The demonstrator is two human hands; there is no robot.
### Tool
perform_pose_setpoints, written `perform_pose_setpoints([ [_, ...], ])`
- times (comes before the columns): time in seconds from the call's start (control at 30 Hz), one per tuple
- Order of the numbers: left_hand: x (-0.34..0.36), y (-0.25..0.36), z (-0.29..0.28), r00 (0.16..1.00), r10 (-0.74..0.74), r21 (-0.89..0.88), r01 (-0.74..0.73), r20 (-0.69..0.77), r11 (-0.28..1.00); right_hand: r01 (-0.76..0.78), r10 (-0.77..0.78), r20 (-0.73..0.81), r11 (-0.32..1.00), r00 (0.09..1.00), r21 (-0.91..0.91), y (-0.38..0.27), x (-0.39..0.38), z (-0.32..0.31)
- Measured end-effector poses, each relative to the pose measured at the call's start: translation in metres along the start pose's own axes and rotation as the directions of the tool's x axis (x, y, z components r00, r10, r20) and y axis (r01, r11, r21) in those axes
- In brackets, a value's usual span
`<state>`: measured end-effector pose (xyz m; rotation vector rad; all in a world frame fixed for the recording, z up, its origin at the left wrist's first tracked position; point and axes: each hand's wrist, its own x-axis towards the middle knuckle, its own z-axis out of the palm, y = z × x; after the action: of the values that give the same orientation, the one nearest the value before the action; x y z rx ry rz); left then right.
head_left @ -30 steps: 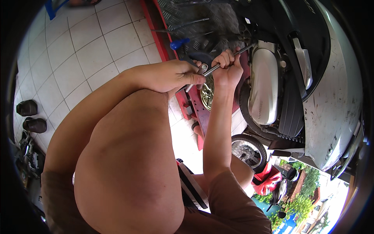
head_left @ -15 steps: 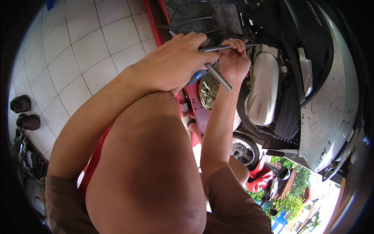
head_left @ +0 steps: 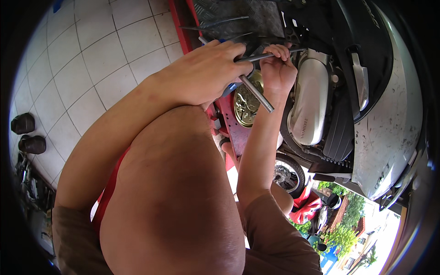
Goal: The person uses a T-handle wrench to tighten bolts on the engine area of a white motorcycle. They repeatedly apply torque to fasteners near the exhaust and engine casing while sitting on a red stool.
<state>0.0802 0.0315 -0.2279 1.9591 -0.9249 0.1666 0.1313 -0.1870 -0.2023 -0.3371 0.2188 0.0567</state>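
My left hand is closed over the crossbar of a steel T-handle wrench, whose bare end sticks out past my fingers toward my right wrist. The wrench's shaft runs right toward the side of a motorbike. My right hand, palm toward me, has its fingers curled round that shaft near the engine. Dark parts hide where the shaft's tip ends. A gold-coloured round tray holding small metal parts sits below the wrench, between my forearms. My bare knee rises under my left forearm.
The motorbike stands on a red-edged lift with a patterned metal plate. Dark rod-like tools lie on the plate. Dark shoes sit on the white tiled floor at left. A wheel and red motorbike stand lower right.
The crossbar's free end has swung slightly down and right. My right hand has shifted a little to the right along with the shaft; both hands keep their hold.
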Motion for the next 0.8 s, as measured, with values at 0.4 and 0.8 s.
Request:
perform_pose_setpoints([
  [0.4, 0.001, 0.001, -0.002, 0.999, 0.038, 0.018, -0.038, -0.001, 0.999, 0.004, -0.004, -0.002, 1.000, 1.000, -0.030, -0.002, -0.004, -0.002],
  [0.8, 0.012, 0.006, -0.002, 0.987, 0.077, -0.073, -0.089, -0.143, 0.993, -0.013, 0.012, 0.010, 0.999, 1.000, 0.042, -0.019, 0.008, 0.000],
])
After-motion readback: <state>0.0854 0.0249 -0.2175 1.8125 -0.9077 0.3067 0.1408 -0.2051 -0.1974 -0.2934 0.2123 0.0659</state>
